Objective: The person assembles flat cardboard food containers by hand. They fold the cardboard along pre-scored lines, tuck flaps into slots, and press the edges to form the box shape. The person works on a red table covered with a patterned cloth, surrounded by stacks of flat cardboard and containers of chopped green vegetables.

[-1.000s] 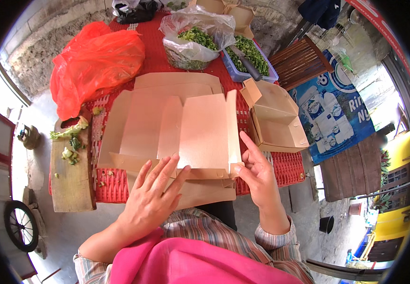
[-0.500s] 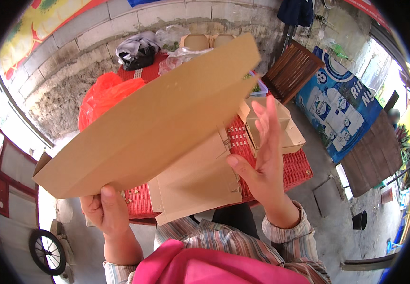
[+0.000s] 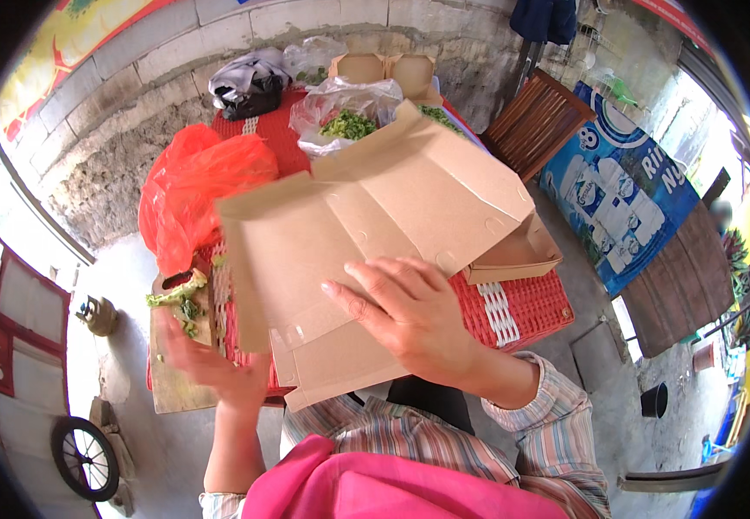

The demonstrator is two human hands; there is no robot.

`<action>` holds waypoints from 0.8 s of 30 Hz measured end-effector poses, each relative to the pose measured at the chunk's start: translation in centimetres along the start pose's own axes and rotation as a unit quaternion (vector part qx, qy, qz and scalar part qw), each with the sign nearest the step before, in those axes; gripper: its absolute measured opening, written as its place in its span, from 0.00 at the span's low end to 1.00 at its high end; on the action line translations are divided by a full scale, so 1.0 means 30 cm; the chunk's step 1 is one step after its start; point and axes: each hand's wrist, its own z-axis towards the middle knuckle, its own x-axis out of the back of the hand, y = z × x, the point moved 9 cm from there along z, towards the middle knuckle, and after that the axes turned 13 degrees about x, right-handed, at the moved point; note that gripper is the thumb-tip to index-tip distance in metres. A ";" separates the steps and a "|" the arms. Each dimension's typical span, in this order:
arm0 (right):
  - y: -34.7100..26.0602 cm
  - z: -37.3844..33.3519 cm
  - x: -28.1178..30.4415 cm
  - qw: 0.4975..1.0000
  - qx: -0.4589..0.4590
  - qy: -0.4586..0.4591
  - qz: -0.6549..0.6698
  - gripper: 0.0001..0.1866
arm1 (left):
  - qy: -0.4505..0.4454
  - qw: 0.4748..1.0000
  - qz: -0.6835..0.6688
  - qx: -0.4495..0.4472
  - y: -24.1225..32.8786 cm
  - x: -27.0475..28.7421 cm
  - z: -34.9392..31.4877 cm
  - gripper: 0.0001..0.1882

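Observation:
A flat brown cardboard box blank (image 3: 340,216), with fold lines and slots, lies tilted over a second cardboard blank (image 3: 332,368). On its near side rests my right hand (image 3: 414,316), palm down, fingers stretched across the board. My left hand (image 3: 224,368) is by the blank's left corner, its fingers smeared by motion; I cannot tell whether it touches the board. Left of the blank, a wooden cutting board (image 3: 176,385) holds pieces of leafy greens (image 3: 180,294). A folded open cardboard box (image 3: 518,251) stands to the right, partly covered by the blank.
Red plastic bags (image 3: 198,190) lie at the left of the red woven table (image 3: 535,307). Farther back are a clear bag of chopped greens (image 3: 349,125), a dark bag (image 3: 250,91) and more boxes (image 3: 411,76). A wooden chair (image 3: 535,121) stands behind right.
The upper blank has swung down and flattened, showing its slotted face. My right hand has come down onto it; my left hand has let go of its edge. The cutting board and greens now show.

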 end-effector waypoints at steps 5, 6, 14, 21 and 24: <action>-0.040 -0.166 -0.236 0.987 -0.002 -0.155 0.045 0.21 | -0.324 0.946 0.016 -0.001 0.023 -0.161 -0.180 0.17; -0.046 -0.187 -0.255 0.983 0.000 -0.176 0.049 0.21 | -0.367 0.930 0.000 0.007 0.012 -0.174 -0.209 0.17; -0.089 -0.206 -0.312 0.965 0.080 -0.224 0.110 0.21 | -0.402 0.911 -0.071 0.057 -0.004 -0.180 -0.214 0.10; -0.041 -0.177 -0.381 0.921 0.074 -0.261 0.281 0.13 | -0.428 0.883 -0.064 0.182 -0.083 -0.204 -0.196 0.05; 0.010 -0.154 -0.422 0.877 0.041 -0.284 0.385 0.11 | -0.416 0.877 -0.053 0.233 -0.107 -0.225 -0.184 0.07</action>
